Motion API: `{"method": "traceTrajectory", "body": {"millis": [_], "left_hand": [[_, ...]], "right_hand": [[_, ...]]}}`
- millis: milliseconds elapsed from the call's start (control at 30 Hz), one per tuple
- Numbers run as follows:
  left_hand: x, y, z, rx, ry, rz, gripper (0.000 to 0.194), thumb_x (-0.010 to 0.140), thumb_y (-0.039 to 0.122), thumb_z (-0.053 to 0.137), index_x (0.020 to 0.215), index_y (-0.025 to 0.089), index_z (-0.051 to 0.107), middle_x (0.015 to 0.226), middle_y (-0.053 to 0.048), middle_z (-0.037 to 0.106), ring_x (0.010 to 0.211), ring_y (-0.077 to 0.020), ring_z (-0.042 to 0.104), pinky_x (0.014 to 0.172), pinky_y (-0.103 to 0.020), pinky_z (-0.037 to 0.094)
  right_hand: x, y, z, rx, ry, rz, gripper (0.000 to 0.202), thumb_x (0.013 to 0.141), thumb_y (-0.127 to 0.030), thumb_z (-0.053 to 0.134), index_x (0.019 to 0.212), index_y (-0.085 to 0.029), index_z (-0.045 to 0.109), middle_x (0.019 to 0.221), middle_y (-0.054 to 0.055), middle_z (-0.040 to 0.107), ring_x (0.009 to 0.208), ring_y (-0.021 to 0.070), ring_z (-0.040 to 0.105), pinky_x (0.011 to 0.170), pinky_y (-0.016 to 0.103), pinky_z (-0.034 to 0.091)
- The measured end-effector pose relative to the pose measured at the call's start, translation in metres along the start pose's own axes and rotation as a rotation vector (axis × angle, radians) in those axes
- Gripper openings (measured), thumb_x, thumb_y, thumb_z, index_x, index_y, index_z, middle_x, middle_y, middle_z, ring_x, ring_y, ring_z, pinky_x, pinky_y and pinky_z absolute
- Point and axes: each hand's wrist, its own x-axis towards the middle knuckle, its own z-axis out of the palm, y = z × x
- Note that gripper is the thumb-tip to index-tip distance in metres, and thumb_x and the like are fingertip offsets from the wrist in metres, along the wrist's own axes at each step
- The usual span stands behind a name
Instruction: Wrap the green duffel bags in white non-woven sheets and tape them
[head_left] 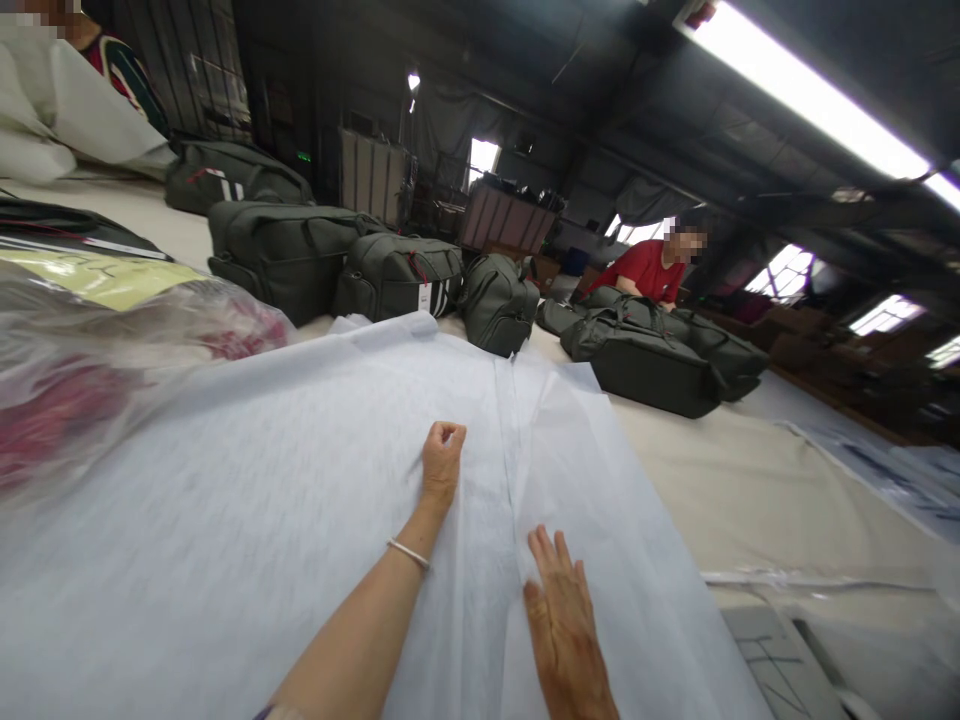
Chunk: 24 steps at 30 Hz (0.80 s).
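Sheeting (247,520), white and thin, is laid across the near part of the work table (705,480), with a creased seam or overlap running away from the camera near its middle. The left hand (442,455) is held over the sheeting to the left of this seam, with its fingers curled closed and the thumb drawn to the index finger; whether a fold of material is pinched cannot be told. A pale band (409,553) is worn on the left wrist. The right hand (566,620) is positioned nearer the camera, right of the seam, opened palm down with fingers extended over the sheeting; nothing is grasped by it.

Dark duffel bags (289,260) are arranged beyond the far edge of the sheeting. A white tag (424,298) is attached to one of them. Clear plastic wrapping (172,320), with red material visible through it, is located at the left, beside a yellow sheet (105,280). A grey panel (787,660) bearing dark marks is placed at the lower right. A person in red (637,270) is seen behind the bags at the right.
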Motion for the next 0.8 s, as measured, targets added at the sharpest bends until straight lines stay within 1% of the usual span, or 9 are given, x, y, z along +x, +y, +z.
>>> {"method": "traceTrajectory", "body": {"millis": [67, 133, 267, 400, 467, 500, 600, 667, 800], "left_hand": [[0.001, -0.001, -0.004, -0.082, 0.035, -0.037, 0.015, 0.09, 0.032, 0.045, 0.085, 0.019, 0.051, 0.08, -0.001, 0.061, 0.078, -0.015, 0.06, 0.074, -0.026, 0.049], [-0.001, 0.001, -0.005, -0.136, 0.04, -0.048, 0.016, 0.09, 0.034, 0.046, 0.085, 0.019, 0.05, 0.078, 0.0, 0.06, 0.076, -0.015, 0.06, 0.073, -0.026, 0.05], [-0.013, 0.013, -0.002, -0.136, -0.008, -0.017, 0.014, 0.089, 0.034, 0.049, 0.084, 0.02, 0.053, 0.085, -0.002, 0.064, 0.088, -0.017, 0.061, 0.086, -0.029, 0.048], [-0.017, 0.021, 0.0, -0.012, -0.14, 0.009, 0.009, 0.088, 0.029, 0.055, 0.082, 0.023, 0.059, 0.094, -0.002, 0.068, 0.104, -0.021, 0.059, 0.109, -0.039, 0.032], [-0.013, 0.023, -0.002, 0.049, -0.234, -0.007, 0.019, 0.091, 0.029, 0.05, 0.075, 0.023, 0.06, 0.088, -0.002, 0.07, 0.101, -0.0217, 0.062, 0.113, -0.041, 0.028], [-0.009, 0.023, -0.004, 0.073, -0.272, -0.023, 0.026, 0.094, 0.03, 0.045, 0.074, 0.023, 0.06, 0.088, -0.003, 0.071, 0.099, -0.0216, 0.063, 0.112, -0.04, 0.03], [0.005, 0.023, -0.009, 0.132, -0.344, -0.085, 0.041, 0.1, 0.035, 0.028, 0.086, 0.023, 0.065, 0.102, -0.006, 0.073, 0.103, -0.0209, 0.064, 0.1, -0.034, 0.042], [0.012, 0.025, -0.01, 0.18, -0.385, -0.121, 0.044, 0.1, 0.039, 0.026, 0.092, 0.023, 0.066, 0.109, -0.007, 0.072, 0.107, -0.022, 0.063, 0.097, -0.034, 0.044], [0.026, 0.031, 0.002, 0.299, -0.482, -0.199, 0.047, 0.093, 0.056, 0.037, 0.083, 0.023, 0.07, 0.107, -0.011, 0.073, 0.115, -0.0347, 0.058, 0.103, -0.05, 0.037]], "right_hand": [[-0.006, -0.011, 0.006, -0.04, 0.002, -0.085, 0.052, 0.1, -0.039, 0.035, 0.15, -0.024, 0.031, 0.153, 0.006, 0.039, 0.144, 0.0295, 0.028, 0.116, 0.06, 0.029], [-0.009, -0.018, 0.012, -0.057, 0.022, -0.112, 0.052, 0.1, -0.038, 0.035, 0.15, -0.023, 0.032, 0.152, 0.007, 0.04, 0.143, 0.0301, 0.029, 0.114, 0.06, 0.033], [-0.011, -0.032, 0.022, -0.041, 0.086, -0.07, 0.051, 0.102, -0.034, 0.031, 0.152, -0.024, 0.027, 0.152, 0.007, 0.039, 0.144, 0.029, 0.029, 0.114, 0.06, 0.032], [-0.013, -0.047, 0.033, -0.027, 0.09, -0.066, 0.053, 0.102, -0.034, 0.031, 0.153, -0.026, 0.023, 0.152, 0.007, 0.039, 0.142, 0.0292, 0.032, 0.113, 0.06, 0.035], [-0.014, -0.053, 0.039, -0.03, 0.09, -0.049, 0.053, 0.102, -0.035, 0.032, 0.153, -0.026, 0.023, 0.151, 0.006, 0.04, 0.142, 0.0295, 0.033, 0.112, 0.059, 0.037], [-0.015, -0.055, 0.042, -0.033, 0.089, -0.04, 0.052, 0.102, -0.035, 0.032, 0.153, -0.026, 0.023, 0.151, 0.006, 0.041, 0.141, 0.0299, 0.034, 0.11, 0.059, 0.039], [-0.02, -0.054, 0.048, -0.058, 0.104, -0.029, 0.054, 0.101, -0.037, 0.032, 0.153, -0.027, 0.019, 0.15, 0.007, 0.041, 0.139, 0.0319, 0.036, 0.107, 0.061, 0.041], [-0.026, -0.047, 0.048, -0.095, 0.129, -0.039, 0.057, 0.101, -0.039, 0.032, 0.154, -0.027, 0.013, 0.15, 0.009, 0.041, 0.137, 0.033, 0.039, 0.106, 0.063, 0.041], [-0.042, -0.026, 0.05, -0.17, 0.118, -0.077, 0.06, 0.1, -0.048, 0.031, 0.153, -0.032, 0.008, 0.144, 0.009, 0.048, 0.131, 0.0356, 0.047, 0.104, 0.066, 0.041]]}}
